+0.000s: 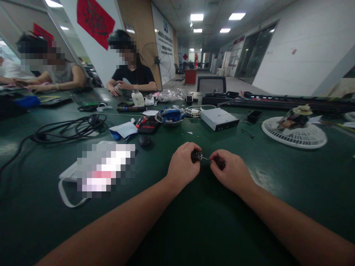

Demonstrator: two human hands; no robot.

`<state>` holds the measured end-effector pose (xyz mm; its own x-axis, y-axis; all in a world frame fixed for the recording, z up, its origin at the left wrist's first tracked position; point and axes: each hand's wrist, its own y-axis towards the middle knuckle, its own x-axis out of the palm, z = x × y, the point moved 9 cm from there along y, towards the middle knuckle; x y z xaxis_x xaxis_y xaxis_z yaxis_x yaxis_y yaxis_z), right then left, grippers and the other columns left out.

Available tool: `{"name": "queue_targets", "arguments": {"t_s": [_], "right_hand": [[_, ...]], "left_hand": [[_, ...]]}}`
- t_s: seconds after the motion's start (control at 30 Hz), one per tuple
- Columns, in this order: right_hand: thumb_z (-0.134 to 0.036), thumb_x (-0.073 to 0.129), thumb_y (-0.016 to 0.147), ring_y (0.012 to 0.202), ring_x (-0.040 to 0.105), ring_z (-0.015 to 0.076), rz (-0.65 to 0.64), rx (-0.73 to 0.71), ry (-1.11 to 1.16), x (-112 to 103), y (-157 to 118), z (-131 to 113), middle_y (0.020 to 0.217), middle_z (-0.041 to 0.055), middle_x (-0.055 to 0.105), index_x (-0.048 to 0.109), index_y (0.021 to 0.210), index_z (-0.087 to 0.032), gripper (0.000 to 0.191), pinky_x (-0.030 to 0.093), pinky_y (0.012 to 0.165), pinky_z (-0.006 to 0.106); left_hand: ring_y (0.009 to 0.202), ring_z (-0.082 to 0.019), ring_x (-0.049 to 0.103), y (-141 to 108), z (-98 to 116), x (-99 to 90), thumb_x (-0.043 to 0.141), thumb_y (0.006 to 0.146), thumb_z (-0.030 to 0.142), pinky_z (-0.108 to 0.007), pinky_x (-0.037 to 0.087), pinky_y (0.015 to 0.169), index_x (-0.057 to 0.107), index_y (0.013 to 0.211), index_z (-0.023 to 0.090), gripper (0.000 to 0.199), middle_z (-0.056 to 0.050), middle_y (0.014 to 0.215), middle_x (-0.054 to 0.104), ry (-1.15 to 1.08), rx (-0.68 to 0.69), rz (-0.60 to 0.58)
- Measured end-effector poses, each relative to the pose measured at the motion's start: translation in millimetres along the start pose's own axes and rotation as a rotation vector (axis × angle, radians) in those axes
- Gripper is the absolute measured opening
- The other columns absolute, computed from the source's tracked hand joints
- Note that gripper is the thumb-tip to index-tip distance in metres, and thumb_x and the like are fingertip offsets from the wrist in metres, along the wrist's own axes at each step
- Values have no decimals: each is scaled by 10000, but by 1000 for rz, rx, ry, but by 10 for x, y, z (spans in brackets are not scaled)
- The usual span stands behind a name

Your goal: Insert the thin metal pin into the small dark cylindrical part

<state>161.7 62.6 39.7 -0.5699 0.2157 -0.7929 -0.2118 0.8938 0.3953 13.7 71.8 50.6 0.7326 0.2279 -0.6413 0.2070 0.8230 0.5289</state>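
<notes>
My left hand [184, 162] is closed around a dark, rounded cylinder [196, 155] with a shiny end. Out of that end a thin metal rod [204, 158] points right, toward my other hand. With fingers pinched at the rod's tip, my right hand [229, 168] also has a small dark piece [221, 162] in its curled fingers; its kind I cannot make out. Both hands are low over the green table [177, 229], in front of me. Whether the rod touches the dark piece is hidden by my fingertips.
Left of my hands lie a blurred-out bright device [108, 166] on a white strapped case, a black mouse [144, 141] and a coiled black cable [69, 127]. Beyond are a bowl [170, 121], a white disc drive [220, 119] and a white fan grille [294, 138]. Two people sit across the table.
</notes>
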Motion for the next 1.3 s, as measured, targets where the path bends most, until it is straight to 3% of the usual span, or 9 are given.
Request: {"name": "queue_targets", "arguments": {"t_s": [0.17, 0.63, 1.07, 1.3], "right_hand": [[-200, 577, 817, 744, 624, 182, 0, -42, 48, -15, -5, -41, 843, 19, 680, 657, 886, -224, 108, 464, 681, 321], [-214, 583, 807, 725, 627, 183, 63, 13, 16, -68, -5, -15, 804, 22, 684, 669, 874, -221, 109, 440, 642, 306], [-205, 581, 806, 717, 622, 178, -37, -3, 32, 17, 12, -21, 803, 10, 680, 655, 875, -229, 104, 446, 648, 312], [-218, 578, 821, 729, 625, 185, 25, 11, 10, -37, -13, -20, 819, 17, 684, 664, 893, -229, 112, 451, 652, 318]], "left_hand": [[959, -209, 627, 10, 4, 9, 595, 709, 8, -353, 516, 844, 618, 916, 214, 293, -29, 953, 664, -5, -1, -21], [951, -203, 625, -1, 14, 8, 594, 724, 13, -345, 513, 837, 623, 935, 208, 289, -29, 953, 659, 6, 8, -14], [950, -211, 625, 0, -8, 4, 604, 718, 17, -360, 519, 840, 621, 925, 215, 287, -31, 950, 659, 15, -9, -7], [959, -209, 621, 1, 8, 10, 604, 718, 18, -355, 517, 850, 622, 930, 216, 291, -28, 955, 657, 5, 7, -10]]}}
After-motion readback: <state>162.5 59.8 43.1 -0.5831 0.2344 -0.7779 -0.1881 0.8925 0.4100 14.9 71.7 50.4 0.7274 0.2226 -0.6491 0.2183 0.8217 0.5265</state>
